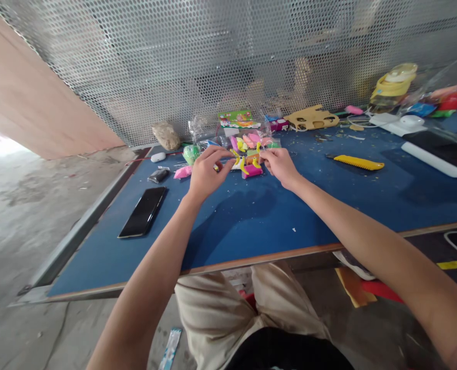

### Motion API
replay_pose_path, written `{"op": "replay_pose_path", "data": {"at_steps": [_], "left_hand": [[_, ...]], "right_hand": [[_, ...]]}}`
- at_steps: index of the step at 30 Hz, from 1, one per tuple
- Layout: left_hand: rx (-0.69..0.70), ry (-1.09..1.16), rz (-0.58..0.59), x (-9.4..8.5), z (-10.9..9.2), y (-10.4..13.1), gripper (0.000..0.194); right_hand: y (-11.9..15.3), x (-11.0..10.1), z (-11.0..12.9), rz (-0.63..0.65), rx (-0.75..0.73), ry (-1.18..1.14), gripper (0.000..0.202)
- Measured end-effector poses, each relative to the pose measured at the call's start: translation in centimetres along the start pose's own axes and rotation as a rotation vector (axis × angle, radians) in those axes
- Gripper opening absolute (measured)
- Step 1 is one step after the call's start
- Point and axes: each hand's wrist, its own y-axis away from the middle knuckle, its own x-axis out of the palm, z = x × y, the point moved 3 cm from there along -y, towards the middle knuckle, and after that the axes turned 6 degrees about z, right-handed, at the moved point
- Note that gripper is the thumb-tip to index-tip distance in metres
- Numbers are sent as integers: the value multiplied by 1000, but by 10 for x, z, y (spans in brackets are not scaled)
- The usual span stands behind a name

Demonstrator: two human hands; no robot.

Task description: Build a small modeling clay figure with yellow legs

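Observation:
Both my hands are raised over the far middle of the blue table. My left hand (209, 172) has its thumb and fingers bent toward each other around one end of a thin strand, which is hard to make out. Small yellow banana-like pieces (244, 165) hang in a row between the hands. My right hand (278, 163) pinches the other end, beside a yellow piece at its fingertips. Behind and below the row lie colourful clay packets, among them a magenta one (252, 171). A pink packet (183, 172) lies left of my left hand.
A black phone (143, 211) lies at the left, near a white case (158, 157). On the right are a yellow cutter (358, 163), a white-edged device (440, 154) and a yellow-lidded jar (392, 90). Perforated metal mesh (213, 56) stands behind the table (228, 231).

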Motion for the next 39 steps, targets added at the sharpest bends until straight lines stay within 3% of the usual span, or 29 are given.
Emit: {"op": "replay_pose_path", "data": {"at_steps": [4,9,12,16,22,29,39], "left_hand": [[28,-12,-26,-1,0,1,16],[115,16,161,2,-4,1,21],[127,-9,162,-2,-7,0,20],[68,-22,72,-14,-4,-2,25],[-60,-20,159,-16,15,-4,29],[-150,7,237,-4,14,0,38],[-223,-81,209,10,14,1,26]], "right_hand": [[0,0,-1,32,-9,15,31],[4,3,4,73,35,-40,31],[9,3,9,96,76,-126,30],[13,5,11,128,105,-146,30],[17,13,4,110,106,-80,32],[14,7,-5,100,62,40,33],[16,14,-1,175,98,105,33]]}}
